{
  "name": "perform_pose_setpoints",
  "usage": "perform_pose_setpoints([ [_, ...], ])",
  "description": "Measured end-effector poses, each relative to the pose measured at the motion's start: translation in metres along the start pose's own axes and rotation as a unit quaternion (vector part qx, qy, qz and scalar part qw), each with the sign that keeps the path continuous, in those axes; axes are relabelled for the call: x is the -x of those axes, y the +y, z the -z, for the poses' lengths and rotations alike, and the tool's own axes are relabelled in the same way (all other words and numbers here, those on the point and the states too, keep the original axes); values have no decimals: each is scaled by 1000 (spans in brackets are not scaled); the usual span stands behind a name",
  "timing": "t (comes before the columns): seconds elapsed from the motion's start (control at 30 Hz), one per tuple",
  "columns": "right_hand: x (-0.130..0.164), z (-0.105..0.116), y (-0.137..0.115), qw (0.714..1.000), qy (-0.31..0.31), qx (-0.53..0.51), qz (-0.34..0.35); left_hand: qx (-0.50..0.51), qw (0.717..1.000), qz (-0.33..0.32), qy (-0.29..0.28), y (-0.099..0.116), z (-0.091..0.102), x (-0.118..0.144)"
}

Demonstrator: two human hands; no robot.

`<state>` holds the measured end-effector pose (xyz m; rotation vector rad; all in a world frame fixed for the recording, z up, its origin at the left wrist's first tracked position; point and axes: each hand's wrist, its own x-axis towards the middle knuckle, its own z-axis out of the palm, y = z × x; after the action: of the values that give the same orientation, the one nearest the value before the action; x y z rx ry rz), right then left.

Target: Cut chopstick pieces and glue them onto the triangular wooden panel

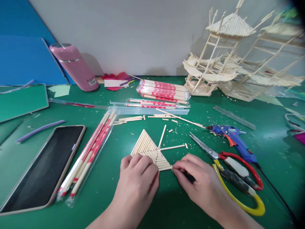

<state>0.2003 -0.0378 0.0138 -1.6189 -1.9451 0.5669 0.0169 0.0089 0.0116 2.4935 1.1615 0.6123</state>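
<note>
A green table (238,105) stood against a pale wall (143,31). Near its front edge lay a triangular stick panel (149,148); the left hand (138,178) pressed flat on it, fingers closed, while the right hand (197,179) pinched its right corner. Scissors (228,165) lay just beside.

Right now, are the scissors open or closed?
Closed, it seems. The scissors lie flat on the green table beside the right hand, blades together in one point, red and yellow handles near each other.
</note>
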Motion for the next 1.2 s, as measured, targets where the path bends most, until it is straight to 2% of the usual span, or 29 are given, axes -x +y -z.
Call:
perform_pose_setpoints([
  [0.5,-1,-4,-1,1000,25,-8,5,-1,1000,22,4,3,2,-1],
  [1.2,0,-8,-1,1000,26,-17,5,28,998,32,46,5,-5,2],
])
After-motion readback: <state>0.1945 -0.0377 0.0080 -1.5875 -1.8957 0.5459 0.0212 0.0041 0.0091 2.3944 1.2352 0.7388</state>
